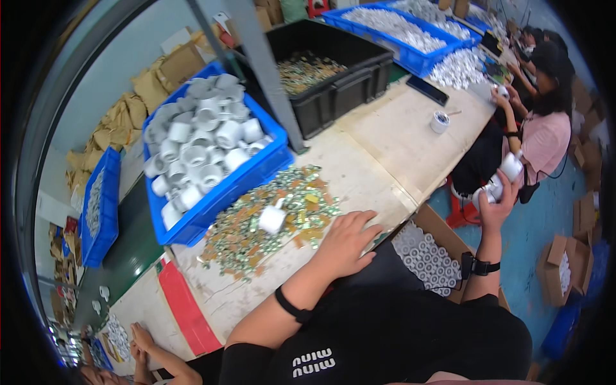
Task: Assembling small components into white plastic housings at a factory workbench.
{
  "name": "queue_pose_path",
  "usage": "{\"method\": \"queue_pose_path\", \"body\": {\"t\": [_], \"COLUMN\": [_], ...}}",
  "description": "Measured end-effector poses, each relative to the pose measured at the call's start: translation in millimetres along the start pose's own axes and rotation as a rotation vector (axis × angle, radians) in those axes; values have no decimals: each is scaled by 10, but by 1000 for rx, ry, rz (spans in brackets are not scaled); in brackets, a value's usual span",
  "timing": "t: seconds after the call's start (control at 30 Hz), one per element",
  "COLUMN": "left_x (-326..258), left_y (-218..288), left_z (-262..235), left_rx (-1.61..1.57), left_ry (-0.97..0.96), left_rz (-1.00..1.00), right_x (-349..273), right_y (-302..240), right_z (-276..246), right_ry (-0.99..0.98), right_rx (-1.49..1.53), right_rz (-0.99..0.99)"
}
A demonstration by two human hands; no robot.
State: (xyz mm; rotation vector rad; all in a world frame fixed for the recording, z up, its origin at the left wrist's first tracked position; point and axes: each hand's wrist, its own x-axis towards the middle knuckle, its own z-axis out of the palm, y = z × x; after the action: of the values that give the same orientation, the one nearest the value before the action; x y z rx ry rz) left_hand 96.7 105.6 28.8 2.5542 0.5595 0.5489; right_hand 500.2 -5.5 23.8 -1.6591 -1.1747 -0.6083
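Note:
My left hand (pixel 346 244) lies on the edge of the worktable with its fingers stretched out, holding nothing. Beside it spreads a heap of small metal and copper-coloured pieces (pixel 256 212), and a white plastic cup-shaped part (pixel 272 219) sits on the heap. Out to the right, over the blue floor, my right hand (pixel 497 197) is closed around white cylindrical plastic parts (pixel 511 167); their exact number is partly hidden by the fingers. Below and between my arms stands an open cardboard box (pixel 443 228) with rows of white round parts (pixel 427 260) in it.
A blue crate (pixel 273 151) of white plastic cups stands left of the heap, near a metal post (pixel 273 77). Behind it is a black bin (pixel 346 90). A phone (pixel 427 91) and a small round container (pixel 440 122) lie farther along. Other people (pixel 545 122) work at both ends.

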Motion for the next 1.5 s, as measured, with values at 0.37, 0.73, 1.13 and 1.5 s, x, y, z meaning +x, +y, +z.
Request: {"method": "queue_pose_path", "body": {"t": [0.37,0.73,1.13,1.5], "left_x": [-11,-134,-10,-39], "left_y": [-107,-205,-31,-31], "left_z": [194,167,166,-669], "left_rx": [-8,-113,221,428], "left_ry": [-200,57,143,634], "left_rz": [-101,-35,118,-265], "right_x": [711,283,589,793], "right_y": [-4132,-4920,-3188,-685], "right_z": [1700,2610,2080,1954], "right_ry": [-267,-269,-414,-471], "right_rx": [602,416,871,-318], "right_rz": [-1170,-1176,-614,-73]}}
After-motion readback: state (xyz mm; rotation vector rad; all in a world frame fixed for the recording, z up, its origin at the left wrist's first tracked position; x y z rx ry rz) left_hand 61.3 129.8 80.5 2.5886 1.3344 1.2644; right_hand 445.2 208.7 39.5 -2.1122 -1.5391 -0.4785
